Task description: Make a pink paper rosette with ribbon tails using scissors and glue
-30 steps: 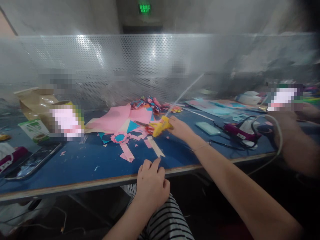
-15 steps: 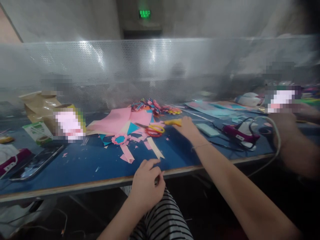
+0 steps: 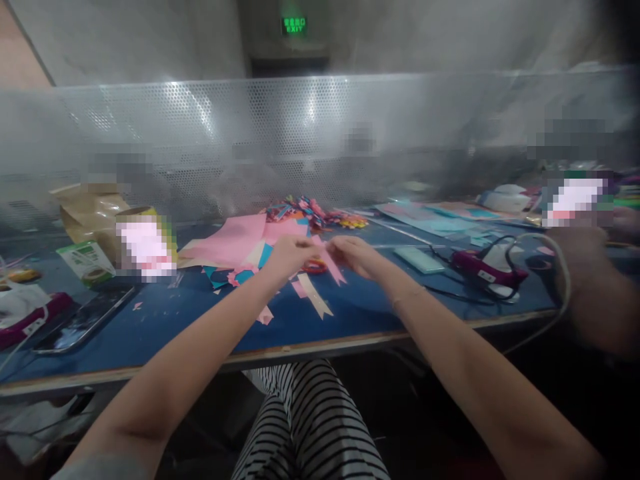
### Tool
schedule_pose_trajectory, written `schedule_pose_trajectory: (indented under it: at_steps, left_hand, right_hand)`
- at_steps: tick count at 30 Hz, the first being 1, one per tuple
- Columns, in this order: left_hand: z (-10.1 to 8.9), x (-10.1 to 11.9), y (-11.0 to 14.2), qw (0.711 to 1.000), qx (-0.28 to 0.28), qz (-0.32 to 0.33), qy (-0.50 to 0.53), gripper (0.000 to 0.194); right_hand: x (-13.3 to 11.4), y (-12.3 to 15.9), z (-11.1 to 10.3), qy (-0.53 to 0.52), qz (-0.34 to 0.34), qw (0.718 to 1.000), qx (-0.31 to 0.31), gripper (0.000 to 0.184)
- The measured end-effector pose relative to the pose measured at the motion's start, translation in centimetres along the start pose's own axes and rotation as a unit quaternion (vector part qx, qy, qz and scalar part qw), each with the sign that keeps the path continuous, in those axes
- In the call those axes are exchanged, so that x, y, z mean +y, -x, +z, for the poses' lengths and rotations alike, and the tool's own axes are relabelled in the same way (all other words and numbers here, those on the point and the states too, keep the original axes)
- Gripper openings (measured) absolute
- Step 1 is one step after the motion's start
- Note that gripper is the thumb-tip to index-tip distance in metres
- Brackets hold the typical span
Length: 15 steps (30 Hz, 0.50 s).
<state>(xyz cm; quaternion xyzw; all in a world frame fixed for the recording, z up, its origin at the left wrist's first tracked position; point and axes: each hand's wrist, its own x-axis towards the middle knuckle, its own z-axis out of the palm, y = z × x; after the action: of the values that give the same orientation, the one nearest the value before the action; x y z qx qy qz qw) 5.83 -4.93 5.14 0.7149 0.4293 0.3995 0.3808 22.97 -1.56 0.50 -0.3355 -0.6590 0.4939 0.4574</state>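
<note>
Over the middle of the table, my left hand (image 3: 293, 257) and my right hand (image 3: 357, 255) meet at a pink paper strip (image 3: 336, 265) with a notched end. Fingertips of both hands are pinched at its upper part. Just below and behind the strip, the red handle of the scissors (image 3: 315, 267) peeks out, the rest hidden by my left hand. Under my left wrist lies a pink paper rosette with a blue centre (image 3: 243, 275), partly covered. A cream strip with a notched end (image 3: 316, 298) lies on the table in front of my hands.
Pink paper sheets (image 3: 230, 240) and a pile of colourful paper pieces (image 3: 300, 212) lie behind. On the left stand a brown paper bag (image 3: 90, 217) and a phone (image 3: 85, 320). To the right are a pale green box (image 3: 419, 260), a purple device with cables (image 3: 487, 268) and another person's arm (image 3: 595, 287).
My left hand has risen from the table's front edge to the middle. My right hand has left a yellow object beside the scissors, and the pink strip is now between both hands.
</note>
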Motion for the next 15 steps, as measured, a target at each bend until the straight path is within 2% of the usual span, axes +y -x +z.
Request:
schedule_pose_trajectory:
  at_steps: [4, 8, 11, 15]
  left_hand:
    - [0.3, -2.3, -1.8, 1.0, -0.01, -0.001, -0.021, 0.013]
    - [0.2, -4.2, -2.5, 0.998, 0.001, -0.02, -0.064, 0.014]
    - [0.0, -4.7, -2.3, 0.995, -0.013, -0.041, -0.086, 0.013]
    - [-0.3, -4.5, -1.9, 0.993, -0.062, -0.069, -0.072, 0.015]
  right_hand:
    - [-0.5, -1.8, 0.6, 0.073, -0.027, 0.997, -0.014, 0.03]
    - [-0.6, -3.2, 1.1, 0.179, -0.067, 0.981, -0.024, 0.029]
    - [-0.3, -3.0, 1.6, 0.217, -0.075, 0.973, -0.012, 0.028]
    - [-0.3, -2.0, 2.0, 0.199, -0.04, 0.979, -0.032, 0.027]
